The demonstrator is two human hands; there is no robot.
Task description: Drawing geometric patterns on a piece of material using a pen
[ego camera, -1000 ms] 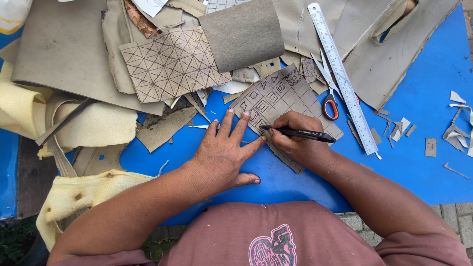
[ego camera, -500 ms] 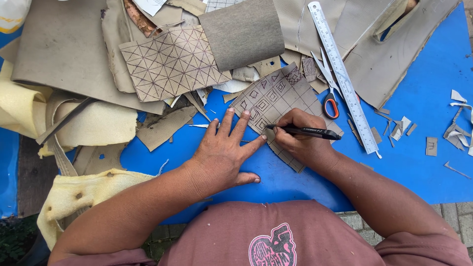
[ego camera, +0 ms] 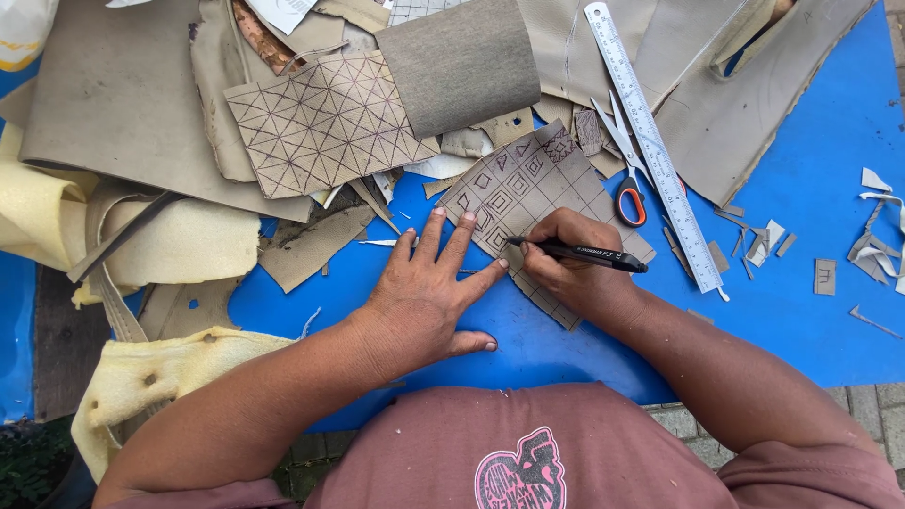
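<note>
pen [ego camera: 577, 254] gripped in right hand [ego camera: 566, 269], long axis near level, tip pointing frame-left onto patterned sheet [ego camera: 528, 193] (mid-frame); left hand [ego camera: 424, 302] flat, fingers spread, nothing gripped, pinning sheet's lower-left edge.

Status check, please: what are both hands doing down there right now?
Left hand flat, pinning the patterned sheet. Right hand gripping a black pen, tip on the sheet. Scissors and ruler alongside, not blocking.

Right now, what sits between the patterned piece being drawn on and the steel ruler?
In the head view, orange-handled scissors lie between the patterned piece and the ruler, blades pointing up-left, handle beside the ruler's edge. The right hand holds a pen below them.
</note>
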